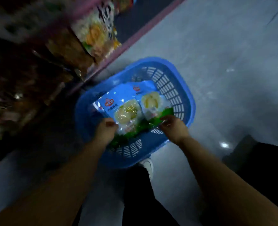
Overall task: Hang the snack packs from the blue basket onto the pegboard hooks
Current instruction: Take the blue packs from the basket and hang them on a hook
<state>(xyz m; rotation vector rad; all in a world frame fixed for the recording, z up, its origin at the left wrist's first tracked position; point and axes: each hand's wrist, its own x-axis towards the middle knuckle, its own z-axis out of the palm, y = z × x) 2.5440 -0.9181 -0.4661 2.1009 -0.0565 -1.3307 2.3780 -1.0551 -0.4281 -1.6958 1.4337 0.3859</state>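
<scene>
The left hand [105, 129] pinches the near edge of one pack [118, 110]; the fingers [109, 123] curl onto its clear film. The right hand [173, 126] pinches the green corner of a second pack [149, 101] the same way. Both packs lie side by side in the blue basket [175, 88], which sits on the floor [216, 62]. At ten o'clock from the basket, blurred packets [95, 33] fill a display; no hooks can be made out. By the look of it, nothing from these two is hung yet: lifting and hanging remain. Each pack bears a red logo and blue lettering, too blurred to read.
</scene>
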